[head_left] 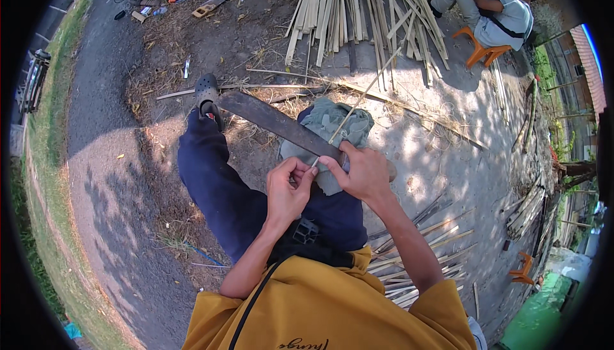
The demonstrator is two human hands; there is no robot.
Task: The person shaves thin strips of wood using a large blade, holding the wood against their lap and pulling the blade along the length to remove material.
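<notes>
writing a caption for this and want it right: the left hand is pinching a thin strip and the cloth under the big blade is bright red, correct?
Not quite: in the head view, the cloth under the big blade is grey-green, not red. The left hand is pinching a thin strip.

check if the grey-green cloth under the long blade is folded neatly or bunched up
Bunched up: the cloth under the blade shows uneven creases and irregular edges.
</notes>
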